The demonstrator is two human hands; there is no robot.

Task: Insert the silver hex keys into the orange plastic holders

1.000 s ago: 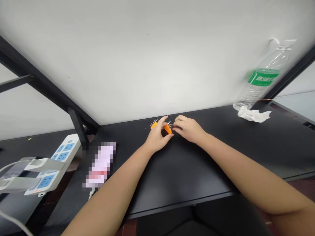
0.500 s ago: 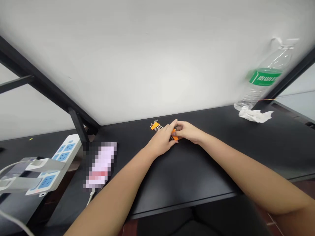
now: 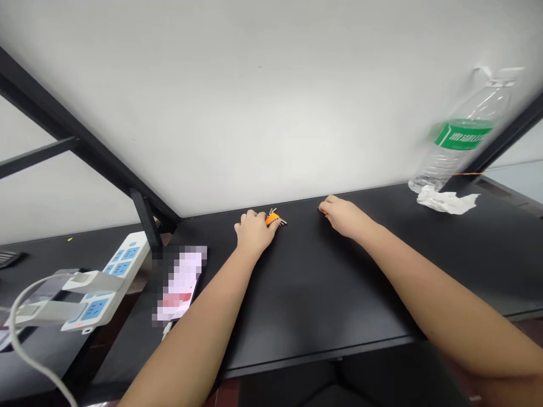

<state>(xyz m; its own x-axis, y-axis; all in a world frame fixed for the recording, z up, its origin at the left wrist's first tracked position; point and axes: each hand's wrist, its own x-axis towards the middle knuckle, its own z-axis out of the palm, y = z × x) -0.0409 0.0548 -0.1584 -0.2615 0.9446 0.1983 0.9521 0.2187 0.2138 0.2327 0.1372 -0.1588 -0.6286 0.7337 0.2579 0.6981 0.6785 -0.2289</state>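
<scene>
Toward the back of the black desk, my left hand (image 3: 253,230) is closed around a set of hex keys (image 3: 283,221). Their bent metal ends and an orange holder (image 3: 272,218) stick out between thumb and fingers; the palm hides the rest. Farther right, my right hand (image 3: 341,216) is curled with its fingertips low over the desk. A small orange piece (image 3: 324,212) shows at those fingertips, mostly covered by the hand. A gap of bare black desktop lies between the two hands.
A phone (image 3: 181,282), pixelated and cabled, lies left of my left forearm. Beyond it is a white power strip (image 3: 111,285) with plugged-in adapters. At the back right, a clear bottle (image 3: 464,133) leans near the wall beside a crumpled tissue (image 3: 447,200). Black frame bars flank the desk.
My hands, together at the hex key set before, are now apart. The left moved left with the metal keys and orange holder; the right moved right with an orange piece.
</scene>
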